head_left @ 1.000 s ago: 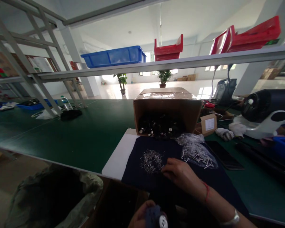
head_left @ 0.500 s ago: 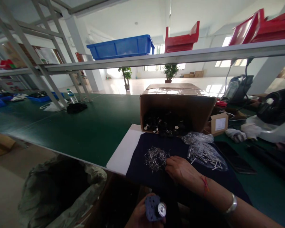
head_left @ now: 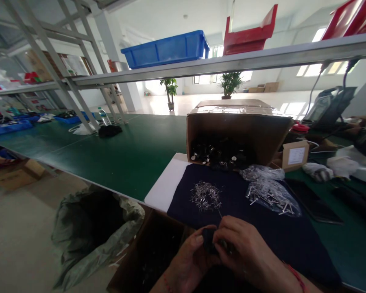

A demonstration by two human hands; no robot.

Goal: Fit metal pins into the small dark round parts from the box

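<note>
Several fingers (head_left: 199, 241) mostly hide dark part (head_left: 208, 239).

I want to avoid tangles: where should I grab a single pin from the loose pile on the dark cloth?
Probably the stray pin jutting from the near edge of the pile. Pinch its free end from above, coming from the near side: it lies flat on the cloth, mostly clear of the tangled heap, closest to the right hand.

Both hands meet low in the view — the left hand (head_left: 187, 260) and right hand (head_left: 247, 254) pinch a small dark part (head_left: 208, 239) between their fingertips. Just beyond lies a heap of metal pins (head_left: 205, 196) on a dark cloth (head_left: 262, 228) — behind it, a tipped cardboard box (head_left: 238, 126).
</note>
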